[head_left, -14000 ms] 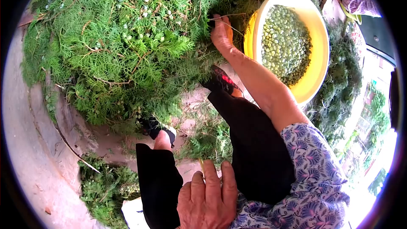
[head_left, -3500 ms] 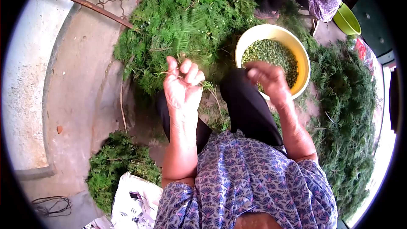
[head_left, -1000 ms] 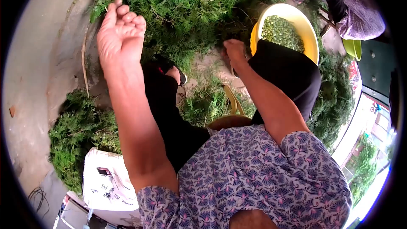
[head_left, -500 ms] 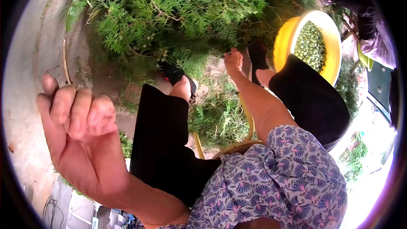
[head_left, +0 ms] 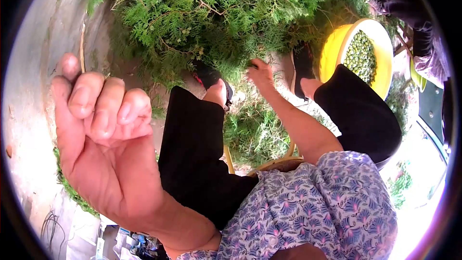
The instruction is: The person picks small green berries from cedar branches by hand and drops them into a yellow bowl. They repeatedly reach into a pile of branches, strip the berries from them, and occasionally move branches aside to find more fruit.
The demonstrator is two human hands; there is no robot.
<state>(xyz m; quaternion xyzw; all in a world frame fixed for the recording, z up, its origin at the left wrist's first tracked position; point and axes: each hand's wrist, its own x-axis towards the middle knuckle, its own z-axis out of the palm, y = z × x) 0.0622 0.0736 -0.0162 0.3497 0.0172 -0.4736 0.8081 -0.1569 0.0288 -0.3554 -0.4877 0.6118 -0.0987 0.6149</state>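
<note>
My left hand (head_left: 108,130) is raised large at the left, palm towards me and fingers curled. A thin bare twig (head_left: 83,48) rises from between its fingertips towards the foliage. Lower down, between my shoes, my right hand (head_left: 261,74) reaches to the underside of a big leafy evergreen branch (head_left: 226,14). Its fingers are bent at the leaf edge; what they grip is too small to make out. A yellow tub (head_left: 332,50) stands beyond my right knee, partly filled with small round green cones (head_left: 360,58).
Cut evergreen sprigs (head_left: 257,132) lie on the ground between my legs, by the yellow legs of my seat (head_left: 281,163). Another person's dark sleeve (head_left: 416,24) shows at the upper right. A pale concrete surface (head_left: 29,101) runs along the left, with cables (head_left: 50,226) below.
My left hand has moved up with the twig. My right hand has shifted slightly left and down, its fingers now turned more to the left. The whole view has shifted a little.
</note>
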